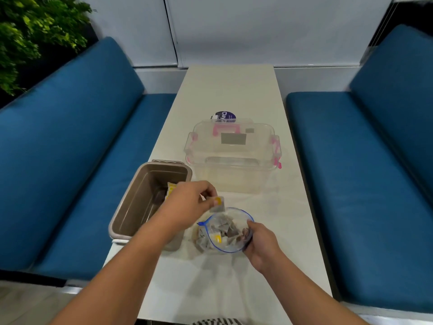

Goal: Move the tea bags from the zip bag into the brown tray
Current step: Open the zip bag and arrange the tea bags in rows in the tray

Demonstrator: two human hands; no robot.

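The left hand (189, 202) pinches one tea bag (218, 204) just above the zip bag (226, 231), whose rim the right hand (261, 245) grips; the brown tray (131, 207) sits beside that pinch.

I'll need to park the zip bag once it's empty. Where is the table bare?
The table is bare from behind the purple-labelled disc to the far end, on the near stretch between the zip bag and the table's edge, and right of the bag. It is crowded where the brown tray, clear box and bag meet.
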